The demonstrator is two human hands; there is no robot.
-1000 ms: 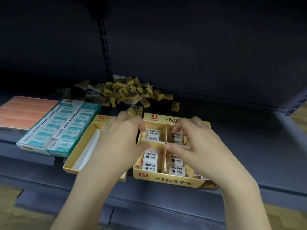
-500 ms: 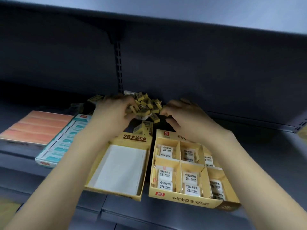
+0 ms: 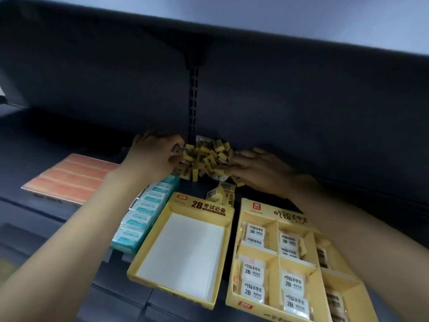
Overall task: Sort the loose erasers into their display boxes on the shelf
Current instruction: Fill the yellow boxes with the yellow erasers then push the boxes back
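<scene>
Nearest you: the empty cardboard tray, white-floored, beside the partitioned display box partly stocked with glossy wrapped erasers. Farther back, your left hand pinches a small wrapped piece at the heap of blocky yellow loose erasers; your right hand lies flat-fingered against it, probably corralling.

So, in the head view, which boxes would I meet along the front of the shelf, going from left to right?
Orange box → teal eraser box → empty yellow display box → yellow divided display box, partly filled with wrapped 2B erasers.
</scene>
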